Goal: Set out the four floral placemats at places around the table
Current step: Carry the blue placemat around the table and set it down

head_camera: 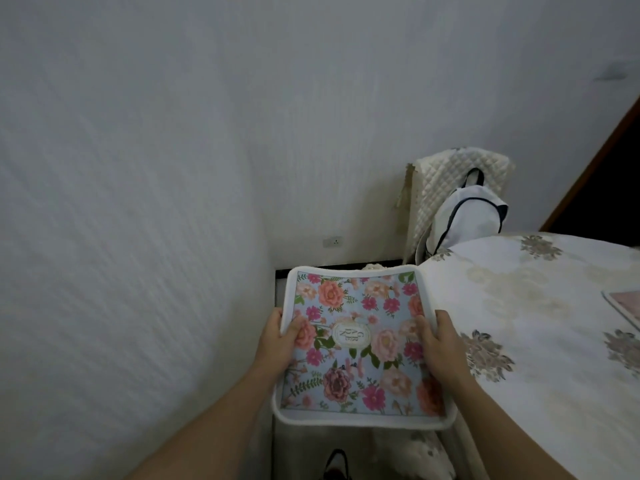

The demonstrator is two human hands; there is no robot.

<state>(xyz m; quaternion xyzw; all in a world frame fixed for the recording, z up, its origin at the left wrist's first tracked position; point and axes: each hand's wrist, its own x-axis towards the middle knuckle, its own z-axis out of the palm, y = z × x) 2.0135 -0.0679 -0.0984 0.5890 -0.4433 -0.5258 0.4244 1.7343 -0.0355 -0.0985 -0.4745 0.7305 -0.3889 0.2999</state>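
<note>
Your left hand (278,344) grips the left edge of a blue, rounded-rectangle floral placemat with a thick white border (356,344): the thumb lies on top over the printed roses, and the fingers curl out of sight underneath. Your right hand (441,344) does the same on the opposite edge, thumb pressed on the printed face and fingers wrapped under the white rim. Both hands are closed on the mat about halfway along its sides, so it spans the gap between them, held level in the air with its far edge bowing up a little. Whether more mats are stacked under the top one you cannot tell from here.

Just to the right of your right hand, the mat's right edge meets the rounded edge of the table covered in a cream cloth with grey-brown flower motifs (540,327). Further right on that cloth, well apart from your hands, the corner of a pinkish mat with a pale border (625,303) shows at the frame edge. Beyond your right hand stands a chair with a quilted cream cover (446,188), and a white bag with dark trim (467,216) hangs on it. To your left rises a plain white textured wall (138,202).
</note>
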